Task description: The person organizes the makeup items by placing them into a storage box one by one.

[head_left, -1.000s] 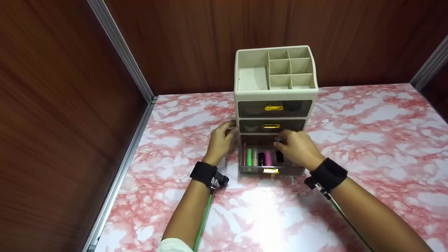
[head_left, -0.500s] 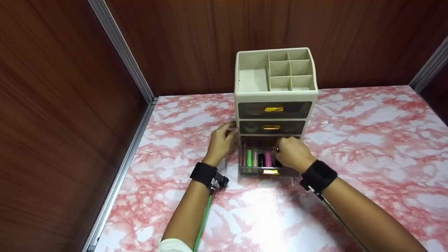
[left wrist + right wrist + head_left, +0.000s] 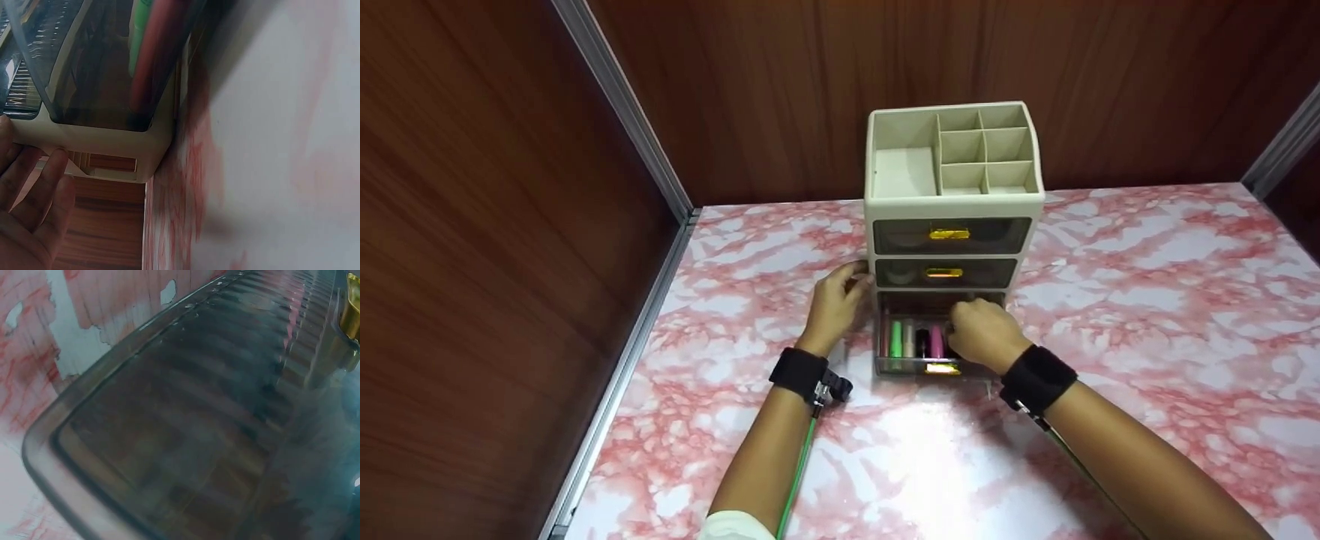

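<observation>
A cream desktop organizer (image 3: 952,208) stands on the table with its bottom drawer (image 3: 901,366) pulled out. Several slim tubes lie in that drawer, among them a green tube (image 3: 896,339), a black one (image 3: 923,343) and a pink one (image 3: 936,341). My right hand (image 3: 986,334) reaches into the drawer's right part, fingers pointing down and curled; its fingertips and anything between them are hidden. My left hand (image 3: 834,307) rests against the organizer's left side. In the left wrist view, its extended fingers (image 3: 53,169) touch the cream casing. The right wrist view shows the clear drawer front without the hand.
Two upper drawers with gold handles (image 3: 949,234) are closed. The open top tray (image 3: 904,171) has several compartments. The table (image 3: 735,292) has a red and white marbled surface. Wooden panels (image 3: 780,97) stand behind and at the left.
My right hand has moved down and slightly left, deeper into the drawer, covering the dark thing beside the pink tube. My left hand stays against the organizer.
</observation>
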### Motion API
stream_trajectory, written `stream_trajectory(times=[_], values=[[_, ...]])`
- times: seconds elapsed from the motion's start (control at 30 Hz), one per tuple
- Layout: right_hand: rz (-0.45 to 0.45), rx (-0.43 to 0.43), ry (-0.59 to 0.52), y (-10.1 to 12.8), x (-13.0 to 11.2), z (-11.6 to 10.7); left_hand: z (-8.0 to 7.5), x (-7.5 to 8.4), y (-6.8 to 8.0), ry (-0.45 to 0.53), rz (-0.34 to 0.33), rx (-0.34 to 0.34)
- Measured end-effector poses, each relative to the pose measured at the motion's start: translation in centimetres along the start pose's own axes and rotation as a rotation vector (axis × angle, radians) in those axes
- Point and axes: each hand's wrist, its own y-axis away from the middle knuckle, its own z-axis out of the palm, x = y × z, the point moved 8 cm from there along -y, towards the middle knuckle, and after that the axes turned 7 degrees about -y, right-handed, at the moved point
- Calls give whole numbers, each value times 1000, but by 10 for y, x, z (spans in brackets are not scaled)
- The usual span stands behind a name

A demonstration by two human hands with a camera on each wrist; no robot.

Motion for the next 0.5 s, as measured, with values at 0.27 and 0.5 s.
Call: stream_trajectory(times=[0.27,0.5], values=[[-13,11,-4,1,-1,3,0,1,1,-4,29,13],[-2,-17,-7,0,-1,5,0,2,0,1,17,7]])
